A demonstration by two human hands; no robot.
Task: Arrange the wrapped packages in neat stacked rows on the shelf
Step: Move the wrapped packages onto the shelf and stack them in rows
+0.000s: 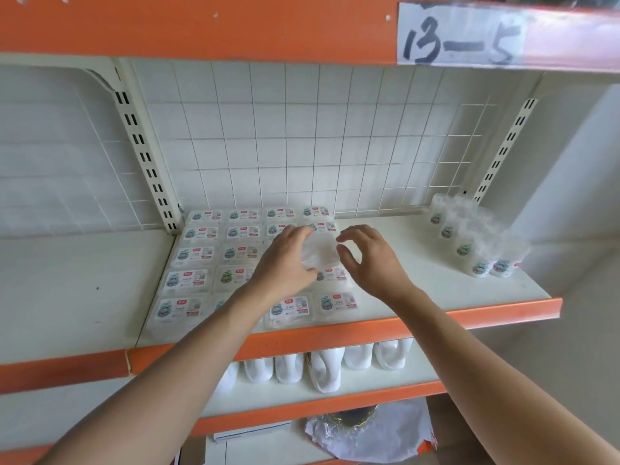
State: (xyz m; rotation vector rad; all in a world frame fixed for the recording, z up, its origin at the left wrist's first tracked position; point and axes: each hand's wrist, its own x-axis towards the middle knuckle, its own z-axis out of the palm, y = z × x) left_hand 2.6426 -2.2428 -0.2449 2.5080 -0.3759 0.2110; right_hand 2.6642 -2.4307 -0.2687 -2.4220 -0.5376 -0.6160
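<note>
**A package held over the block, waiting for its slot**

Head view: the block of packages (198, 256) lies flat, labels up, in straight rows on the left part of the shelf (419, 263), and everything here is placed from it. Over the block's right-hand columns the left hand (285, 263) grasps a clear wrapped package (320, 253), fingers curled round its left side and holding it just above the layer below. The right hand (375, 263) sits at the block's right edge, just beside the package. Its fingers are spread and loosely curved, released rather than closed on anything. Whether its thumb touches the wrap I cannot tell.

Well to the right of the block, a line of upright packages (469, 246) stands near the shelf's end, seemingly waiting their turn. Above the block, on the orange rail, a paper tag (459, 35) reads 13-5.

To do this step well, I'd say the right hand should take the free edge so the soft wrap doesn't sag. The package should go down label up, square with those beneath, and be pressed flat before it is let go. A crooked one would tilt anything stacked on top.
</note>
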